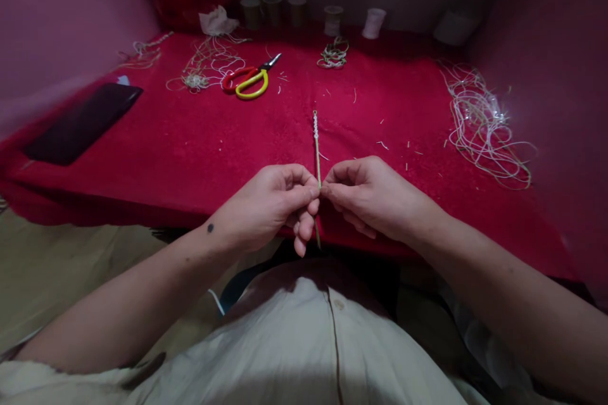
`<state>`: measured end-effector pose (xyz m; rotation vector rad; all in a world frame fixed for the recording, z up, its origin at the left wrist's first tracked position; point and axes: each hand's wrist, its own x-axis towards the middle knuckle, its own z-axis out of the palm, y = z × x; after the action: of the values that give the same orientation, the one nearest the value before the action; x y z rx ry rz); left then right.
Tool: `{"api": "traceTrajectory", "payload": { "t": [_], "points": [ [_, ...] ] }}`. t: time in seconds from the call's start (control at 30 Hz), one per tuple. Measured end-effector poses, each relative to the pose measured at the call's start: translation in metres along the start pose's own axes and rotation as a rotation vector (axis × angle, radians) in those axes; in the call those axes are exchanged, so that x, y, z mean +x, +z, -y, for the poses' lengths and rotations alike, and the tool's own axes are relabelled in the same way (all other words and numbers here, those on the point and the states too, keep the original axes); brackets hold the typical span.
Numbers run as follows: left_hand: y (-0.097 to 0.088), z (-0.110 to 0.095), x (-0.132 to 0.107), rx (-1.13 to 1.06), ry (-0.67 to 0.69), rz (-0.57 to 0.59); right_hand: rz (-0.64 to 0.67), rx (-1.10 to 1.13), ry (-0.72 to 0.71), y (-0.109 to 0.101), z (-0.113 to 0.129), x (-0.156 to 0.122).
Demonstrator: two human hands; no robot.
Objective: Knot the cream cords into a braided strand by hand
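L grip [280,196] & R grip [373,186] pinch 1 part-knotted cord [318,152].

Scissors [263,68] left of cord [317,152], spools [334,22] behind both.

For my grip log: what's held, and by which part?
The left hand and right hand pinch a cord partway along, below its knotted section.

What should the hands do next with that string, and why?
Maybe the left hand should hold the cord steady while the right hand gently tugs it snug where they meet. Both hands pinch there, and the bumpy white stretch shows only near the far end; the part nearer the hands looks smooth.
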<state>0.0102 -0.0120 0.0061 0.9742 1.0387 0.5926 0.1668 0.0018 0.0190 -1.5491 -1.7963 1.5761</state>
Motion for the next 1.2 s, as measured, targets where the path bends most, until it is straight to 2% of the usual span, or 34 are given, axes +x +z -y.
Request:
{"api": "traceTrajectory", "payload": {
  "t": [0.2, 0.47, 0.7, 0.8, 0.9, 1.0, 1.1, 1.2],
  "points": [
    [0.0, -0.001, -0.001, 0.043, -0.001, -0.03, 0.163, 0.207, 0.058, -0.009, -0.005, 0.011],
    [-0.009, -0.006, 0.0, 0.051, -0.067, -0.026, 0.202, 0.25, 0.031, -0.012, -0.007, 0.016],
    [-0.013, -0.008, 0.001, 0.084, -0.029, -0.026, 0.238, 0.28, -0.008, -0.015, -0.01, 0.017],
    [-0.012, -0.012, 0.001, 0.189, -0.047, -0.052, 0.24, 0.29, 0.003, -0.016, -0.01, 0.018],
    [-0.01, -0.016, -0.001, 0.339, -0.016, -0.124, 0.234, 0.293, 0.013, -0.016, -0.01, 0.017],
    [-0.008, -0.016, -0.005, 0.509, 0.113, -0.212, 0.205, 0.273, 0.036, -0.014, -0.008, 0.016],
    [-0.002, -0.008, -0.012, 0.708, 0.253, -0.253, 0.15, 0.257, 0.055, -0.01, -0.005, 0.014],
    [0.005, 0.006, -0.017, 0.876, 0.302, -0.264, 0.116, 0.248, 0.058, -0.007, -0.004, 0.013]
  ]
}}
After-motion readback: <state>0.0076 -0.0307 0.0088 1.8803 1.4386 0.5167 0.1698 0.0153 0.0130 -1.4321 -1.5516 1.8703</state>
